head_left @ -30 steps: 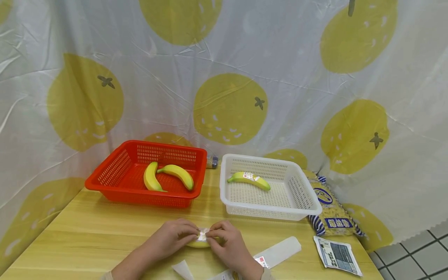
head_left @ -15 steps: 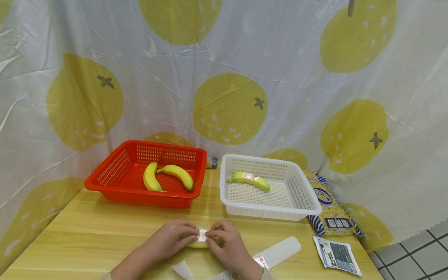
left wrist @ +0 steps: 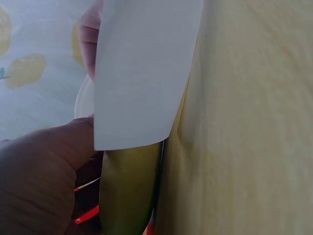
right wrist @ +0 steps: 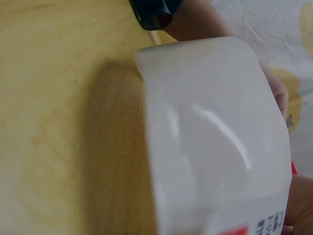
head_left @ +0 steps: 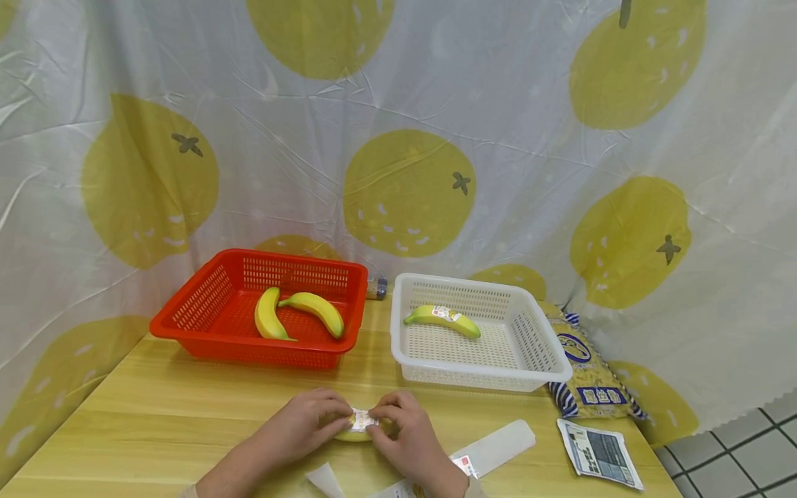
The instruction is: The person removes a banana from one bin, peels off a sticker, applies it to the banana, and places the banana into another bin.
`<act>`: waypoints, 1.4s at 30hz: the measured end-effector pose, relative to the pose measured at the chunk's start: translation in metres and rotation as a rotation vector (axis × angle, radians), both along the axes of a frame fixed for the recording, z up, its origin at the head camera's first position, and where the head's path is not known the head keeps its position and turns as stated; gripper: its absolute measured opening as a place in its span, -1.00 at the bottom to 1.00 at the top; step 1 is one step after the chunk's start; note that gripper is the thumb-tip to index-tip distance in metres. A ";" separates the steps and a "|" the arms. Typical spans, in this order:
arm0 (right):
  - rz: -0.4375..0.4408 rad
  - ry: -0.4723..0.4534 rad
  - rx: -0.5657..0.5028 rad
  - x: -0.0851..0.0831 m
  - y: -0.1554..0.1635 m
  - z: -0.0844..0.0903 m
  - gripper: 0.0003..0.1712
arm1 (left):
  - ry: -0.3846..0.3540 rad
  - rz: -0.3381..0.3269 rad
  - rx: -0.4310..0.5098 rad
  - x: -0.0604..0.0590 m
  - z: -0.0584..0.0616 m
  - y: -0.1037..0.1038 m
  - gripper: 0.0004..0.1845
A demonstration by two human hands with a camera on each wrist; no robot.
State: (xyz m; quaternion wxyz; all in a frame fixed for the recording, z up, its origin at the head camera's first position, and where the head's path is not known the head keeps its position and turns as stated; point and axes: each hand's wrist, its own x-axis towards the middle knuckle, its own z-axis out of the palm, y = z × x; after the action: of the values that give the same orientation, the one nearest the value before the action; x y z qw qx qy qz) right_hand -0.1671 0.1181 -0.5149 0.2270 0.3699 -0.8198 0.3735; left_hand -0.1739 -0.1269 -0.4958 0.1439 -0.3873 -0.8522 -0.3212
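Little has moved since the earlier frame: both hands remain on the banana, and the small white label sits marginally flatter on its peel. I read the banana as lying on the worktop in front of the white basket, nearer the person, its long axis running left to right. The left hand covers its left end with fingers curled over the fruit; the right hand covers its right end, fingertips pinching the label. Both hands are equally near; the label lies between the two grips. In front of the banana lie a white backing strip and a paper scrap.
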 end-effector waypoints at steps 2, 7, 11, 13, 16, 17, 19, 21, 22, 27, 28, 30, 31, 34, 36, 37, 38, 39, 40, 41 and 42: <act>0.000 -0.005 0.004 0.000 0.000 0.000 -0.85 | -0.004 0.001 -0.004 0.000 0.000 0.000 -0.90; 0.007 -0.007 0.015 0.000 0.001 0.000 -0.84 | 0.020 0.001 -0.001 0.000 -0.001 0.000 -0.90; 0.007 -0.038 0.039 -0.001 0.002 0.000 -0.82 | -0.021 0.050 -0.056 0.002 -0.002 0.002 -0.86; 0.006 -0.056 0.057 -0.001 0.002 0.000 -0.80 | -0.063 0.079 -0.091 0.004 -0.002 0.003 -0.81; 0.008 -0.074 0.091 0.000 0.002 0.001 -0.77 | -0.118 0.106 -0.132 0.006 0.000 0.005 -0.75; 0.005 -0.078 0.105 0.000 0.002 0.001 -0.75 | -0.125 0.111 -0.140 0.006 0.000 0.005 -0.73; -0.001 -0.099 0.129 0.002 0.002 0.002 -0.72 | -0.133 0.125 -0.153 0.007 0.001 0.006 -0.70; -0.021 -0.111 0.158 0.003 0.001 0.004 -0.69 | -0.133 0.148 -0.166 0.007 0.001 0.007 -0.69; -0.034 -0.117 0.169 0.003 0.001 0.004 -0.68 | -0.132 0.160 -0.168 0.007 0.001 0.007 -0.68; -0.065 -0.126 0.193 0.004 0.002 0.007 -0.60 | -0.137 0.195 -0.145 0.005 0.000 0.008 -0.67; -0.065 -0.135 0.191 0.004 0.003 0.007 -0.59 | -0.141 0.193 -0.133 0.004 -0.001 0.007 -0.67; -0.065 -0.144 0.187 0.003 0.003 0.007 -0.58 | -0.165 0.185 -0.100 0.003 -0.002 0.007 -0.68; -0.067 -0.147 0.186 0.003 0.004 0.007 -0.58 | -0.190 0.179 -0.078 0.002 -0.002 0.007 -0.68; -0.057 -0.158 0.179 0.001 0.005 0.008 -0.60 | -0.269 0.172 -0.005 -0.001 -0.004 0.005 -0.68; -0.043 -0.156 0.188 0.001 0.006 0.009 -0.62 | -0.306 0.176 0.034 -0.003 -0.005 0.004 -0.66; -0.035 -0.150 0.197 0.001 0.007 0.010 -0.63 | -0.313 0.175 0.046 -0.003 -0.005 0.003 -0.65; -0.027 -0.149 0.207 0.001 0.008 0.011 -0.64 | -0.311 0.172 0.053 -0.004 -0.006 0.003 -0.65; -0.019 -0.147 0.222 0.001 0.009 0.012 -0.65 | -0.311 0.166 0.060 -0.004 -0.007 0.003 -0.65; -0.011 -0.147 0.238 0.002 0.011 0.014 -0.65 | -0.310 0.158 0.068 -0.004 -0.008 0.003 -0.65; -0.007 -0.150 0.254 0.002 0.013 0.015 -0.67 | -0.312 0.151 0.077 -0.004 -0.009 0.003 -0.66; -0.004 -0.158 0.266 0.002 0.016 0.017 -0.69 | -0.318 0.148 0.090 -0.004 -0.010 0.003 -0.66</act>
State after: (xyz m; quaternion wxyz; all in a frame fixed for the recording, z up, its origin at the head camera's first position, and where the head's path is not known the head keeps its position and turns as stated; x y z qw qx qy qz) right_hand -0.1647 0.1342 -0.4978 0.1117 0.3645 -0.8782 0.2888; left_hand -0.1782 -0.1235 -0.5060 0.0477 -0.2609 -0.8751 -0.4048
